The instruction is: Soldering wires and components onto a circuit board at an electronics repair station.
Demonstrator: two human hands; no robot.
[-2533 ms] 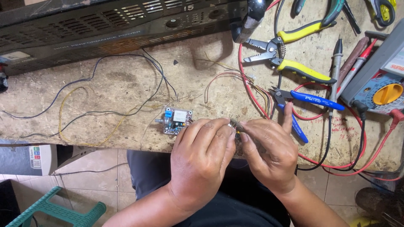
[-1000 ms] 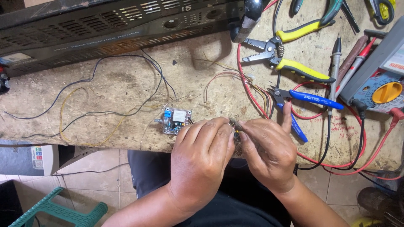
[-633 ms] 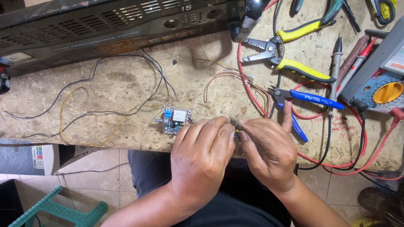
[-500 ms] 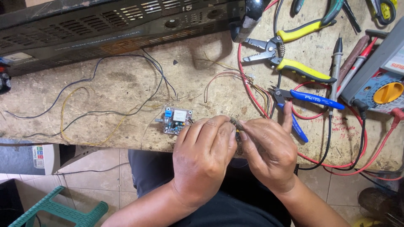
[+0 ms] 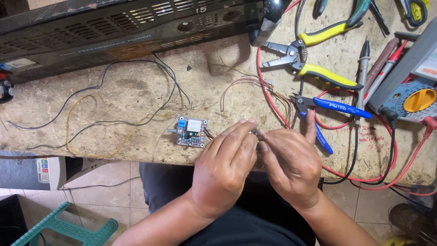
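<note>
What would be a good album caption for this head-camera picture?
Left hand and right hand pinch a small metal part beside a small circuit board on a worn workbench.

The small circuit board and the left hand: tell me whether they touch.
Apart. The head view shows a strip of bare workbench between the small circuit board and the left hand, whose fingertips pinch a small part beside the right hand.

circuit board (image 5: 191, 132) on the workbench (image 5: 114, 91), at nine o'clock of both hands; side cutters (image 5: 327, 109) at one o'clock; wire stripper (image 5: 309, 59) behind them; multimeter (image 5: 409, 86) at two o'clock.
</note>
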